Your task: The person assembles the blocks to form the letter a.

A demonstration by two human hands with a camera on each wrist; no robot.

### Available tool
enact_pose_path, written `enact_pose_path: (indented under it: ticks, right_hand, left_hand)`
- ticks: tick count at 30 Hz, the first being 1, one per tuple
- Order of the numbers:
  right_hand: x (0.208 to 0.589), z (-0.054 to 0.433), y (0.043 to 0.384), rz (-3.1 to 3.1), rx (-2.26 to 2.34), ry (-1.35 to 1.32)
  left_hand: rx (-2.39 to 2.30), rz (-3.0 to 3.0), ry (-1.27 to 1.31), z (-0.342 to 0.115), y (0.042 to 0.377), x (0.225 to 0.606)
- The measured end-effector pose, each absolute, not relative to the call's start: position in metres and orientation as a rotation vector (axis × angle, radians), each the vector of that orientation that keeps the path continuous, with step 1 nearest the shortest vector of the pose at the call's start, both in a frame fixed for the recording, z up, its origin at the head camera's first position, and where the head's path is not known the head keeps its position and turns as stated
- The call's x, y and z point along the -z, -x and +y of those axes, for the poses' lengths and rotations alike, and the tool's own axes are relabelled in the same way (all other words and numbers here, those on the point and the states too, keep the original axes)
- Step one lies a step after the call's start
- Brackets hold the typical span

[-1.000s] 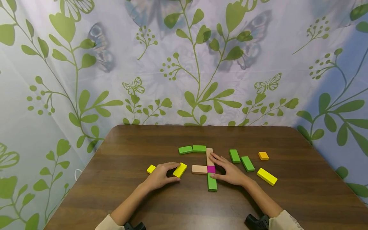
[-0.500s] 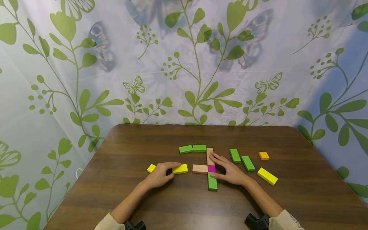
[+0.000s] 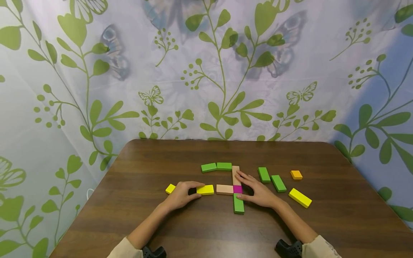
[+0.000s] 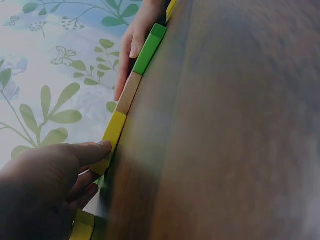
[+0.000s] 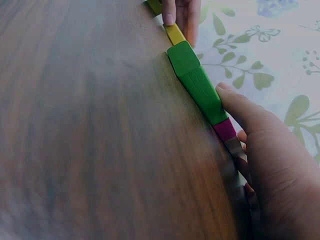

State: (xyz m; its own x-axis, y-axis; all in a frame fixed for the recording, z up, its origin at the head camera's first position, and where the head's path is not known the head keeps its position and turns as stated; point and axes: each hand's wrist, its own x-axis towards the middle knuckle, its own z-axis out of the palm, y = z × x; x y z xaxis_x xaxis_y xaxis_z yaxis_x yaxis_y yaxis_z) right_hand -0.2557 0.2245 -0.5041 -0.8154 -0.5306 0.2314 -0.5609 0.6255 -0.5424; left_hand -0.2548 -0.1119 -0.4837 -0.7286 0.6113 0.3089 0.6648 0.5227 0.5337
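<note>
My left hand (image 3: 181,196) pinches a yellow wooden block (image 3: 205,190) between thumb and fingers, flat on the table and lengthwise left to right. Its right end lies close to a plain wooden block (image 3: 224,189). That block meets a small magenta block (image 3: 237,189), which sits between a second plain block above and a green block (image 3: 238,205) below. My right hand (image 3: 260,194) rests over this row, fingertips on the upper plain block and thumb at the green one. In the left wrist view the thumb (image 4: 97,147) lies against the yellow block's near side.
Two green blocks (image 3: 224,166) form a line left of the upper plain block's far end. Right of my right hand lie two more green blocks (image 3: 278,183), a small orange block (image 3: 296,175) and a yellow block (image 3: 300,197). Another yellow block (image 3: 170,189) is partly hidden behind my left hand.
The yellow block in my left hand has turned from slanted to lengthwise left to right, then shifted right toward the plain block. My right hand has stayed in place.
</note>
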Motion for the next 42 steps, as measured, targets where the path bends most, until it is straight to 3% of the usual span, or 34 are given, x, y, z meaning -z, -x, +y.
enact_pose_path:
  ticks: [42]
  right_hand:
    - [0.5035,0.2241,0.2551,-2.780,-0.955,-0.951]
  left_hand:
    - [0.919,-2.669,1.145,-0.1071,0.2593,0.4914]
